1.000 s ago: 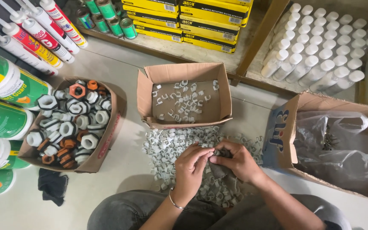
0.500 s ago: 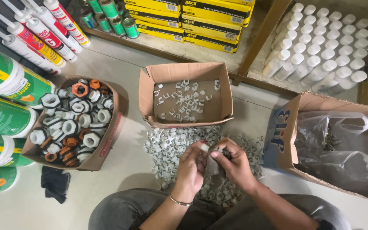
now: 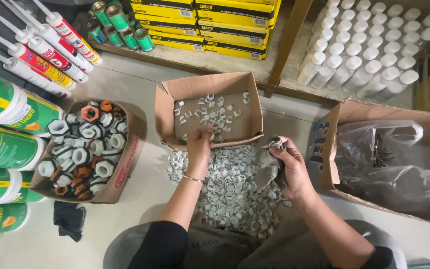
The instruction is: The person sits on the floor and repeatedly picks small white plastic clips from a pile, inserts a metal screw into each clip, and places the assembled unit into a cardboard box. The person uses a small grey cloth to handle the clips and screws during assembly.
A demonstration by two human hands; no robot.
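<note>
Clips (image 3: 230, 184), small and grey-white, lie heaped on the floor between the knees; more sit in the middle box (image 3: 247, 130) just beyond. Left hand (image 3: 199, 144) reaches over the box's near wall, fingers bunched and pointing down; whether it pinches a clip I cannot tell. Right hand (image 3: 290, 164) grips a grey cloth (image 3: 269, 167) with clips at the fingertips, resting at the heap's right edge. Step in hand looks like moving clips from heap to box. Next move likely calls for spreading the left fingers over the box. Box of fittings (image 3: 88, 144) to the left, bagged box (image 3: 389, 159) to the right.
</note>
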